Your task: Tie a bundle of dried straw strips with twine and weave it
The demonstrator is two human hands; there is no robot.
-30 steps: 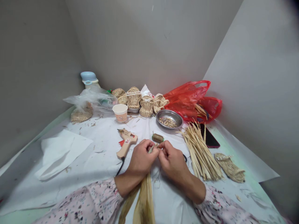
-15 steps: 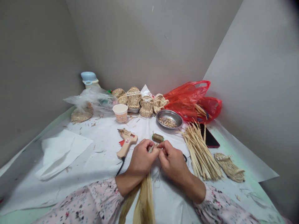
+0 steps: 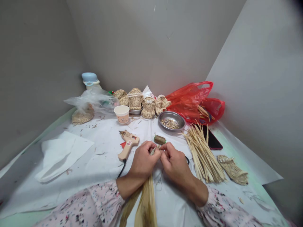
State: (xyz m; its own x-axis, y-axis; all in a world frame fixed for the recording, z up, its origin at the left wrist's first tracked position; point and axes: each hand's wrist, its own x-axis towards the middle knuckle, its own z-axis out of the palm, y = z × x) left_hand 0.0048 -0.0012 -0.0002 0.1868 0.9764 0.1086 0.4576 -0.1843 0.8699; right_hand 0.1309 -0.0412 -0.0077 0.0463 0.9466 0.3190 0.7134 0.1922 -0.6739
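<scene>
In the middle of the table my left hand (image 3: 145, 159) is closed in a pinch on a dried husk, and long tan husk leaves (image 3: 146, 208) hang down beneath it toward the front edge. Fingertip to fingertip with it, my right hand (image 3: 174, 160) is also pinched closed at the husk's tip; what lies between its fingers is too small to make out. Fine loose thread (image 3: 159, 182) lies below the right hand. Just beyond the fingers rests a spool of olive-brown thread (image 3: 160, 139). A beige glue gun (image 3: 129, 145) lies left of my hands.
Right of my hands lie a bundle of dry straw strips (image 3: 204, 157), a phone (image 3: 214, 140) and a small woven slipper (image 3: 233, 169). Behind stand a metal bowl (image 3: 172, 129) of scraps, a paper cup (image 3: 122, 118), woven pieces (image 3: 135, 100) and a red plastic bag (image 3: 189, 97). White paper (image 3: 63, 153) lies left.
Almost nothing differs. My hands hold the same pinch at the same place, with only a slight shift at the fingertips.
</scene>
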